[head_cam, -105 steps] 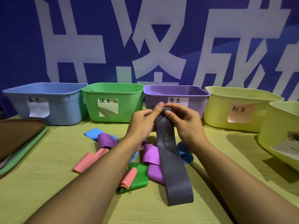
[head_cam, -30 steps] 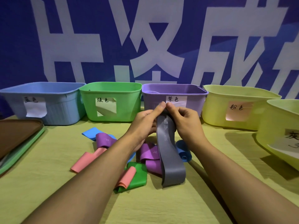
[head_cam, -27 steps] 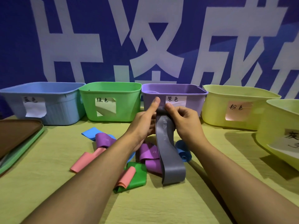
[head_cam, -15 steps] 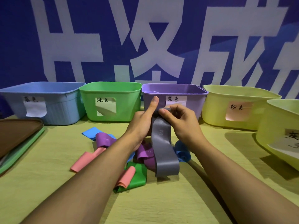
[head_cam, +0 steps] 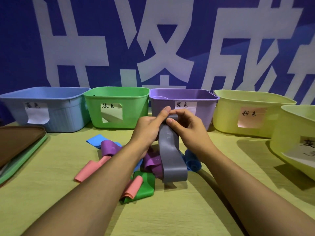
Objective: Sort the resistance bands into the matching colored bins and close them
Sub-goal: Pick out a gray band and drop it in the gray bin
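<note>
More of the grey band [head_cam: 172, 160] has been gathered upward, its hanging loop shorter than before. Left hand [head_cam: 149, 128] and right hand [head_cam: 186, 128] pinch its top above the desk [head_cam: 170, 210], before the purple bin [head_cam: 202, 99].

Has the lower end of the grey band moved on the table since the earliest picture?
Yes. The grey band hangs shorter; its lower end has come up toward the purple bin.

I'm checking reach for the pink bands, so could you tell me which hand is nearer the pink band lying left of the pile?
Left. The left hand pinches the grey band just right of the pink band; the right hand grips it farther right.
</note>
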The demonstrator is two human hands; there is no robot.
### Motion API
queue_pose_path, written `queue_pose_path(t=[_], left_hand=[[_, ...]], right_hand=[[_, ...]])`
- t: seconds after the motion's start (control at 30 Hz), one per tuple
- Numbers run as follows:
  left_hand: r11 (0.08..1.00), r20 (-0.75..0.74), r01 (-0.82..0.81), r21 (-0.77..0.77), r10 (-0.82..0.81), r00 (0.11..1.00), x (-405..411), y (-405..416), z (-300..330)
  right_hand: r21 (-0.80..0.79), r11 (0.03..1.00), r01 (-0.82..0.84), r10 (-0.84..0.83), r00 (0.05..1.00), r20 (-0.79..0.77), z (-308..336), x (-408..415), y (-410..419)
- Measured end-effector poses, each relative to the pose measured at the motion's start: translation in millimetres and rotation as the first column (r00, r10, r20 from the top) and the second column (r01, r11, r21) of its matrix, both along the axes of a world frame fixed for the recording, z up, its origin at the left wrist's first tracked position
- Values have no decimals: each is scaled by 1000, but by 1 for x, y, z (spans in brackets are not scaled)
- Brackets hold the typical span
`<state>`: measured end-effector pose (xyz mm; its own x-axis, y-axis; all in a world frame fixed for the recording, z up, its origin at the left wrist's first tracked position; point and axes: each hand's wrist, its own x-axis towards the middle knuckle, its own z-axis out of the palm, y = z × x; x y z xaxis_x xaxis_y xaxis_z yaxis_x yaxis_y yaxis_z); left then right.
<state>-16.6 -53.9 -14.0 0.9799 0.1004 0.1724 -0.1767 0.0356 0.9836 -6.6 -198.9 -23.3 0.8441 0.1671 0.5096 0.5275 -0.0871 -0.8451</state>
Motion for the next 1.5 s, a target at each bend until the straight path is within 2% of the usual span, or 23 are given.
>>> queue_pose_path(t=[0.13,0.23,0.37,0.63,0.87,1.0,1.2,1.3,1.5], left_hand=[[1000,20,27,-8,-27,999,4,1,-3],[998,23,54,-22,-54,998,4,-1,-2],[996,33,81,-46,-79,996,3,-3,-2],[987,63,152,-56,-148,987,3,-4,-2],[968,23,197,-155,-196,980,3,-1,0],[964,-3,217,-154,-220,975,0,-3,4],[972,-31,201,-121,-206,978,-4,-2,5],[987,-34,152,-47,-153,988,-1,0,4],[999,-39,43,-21,-44,998,1,3,3]], right_hand=[[99,992,75,-59,986,-154,3,-1,1],[26,984,174,-163,956,-243,7,-3,-2],[-50,974,223,-228,953,-199,8,-5,-1],[13,983,182,-176,965,-196,7,-5,-2],[53,990,127,-118,982,-144,9,-4,-2],[55,992,110,-101,986,-134,10,-5,-1],[35,995,96,-91,987,-130,11,-3,-3],[52,996,75,-69,992,-103,11,-4,-2],[19,1000,9,-8,998,-64,10,-7,-2]])
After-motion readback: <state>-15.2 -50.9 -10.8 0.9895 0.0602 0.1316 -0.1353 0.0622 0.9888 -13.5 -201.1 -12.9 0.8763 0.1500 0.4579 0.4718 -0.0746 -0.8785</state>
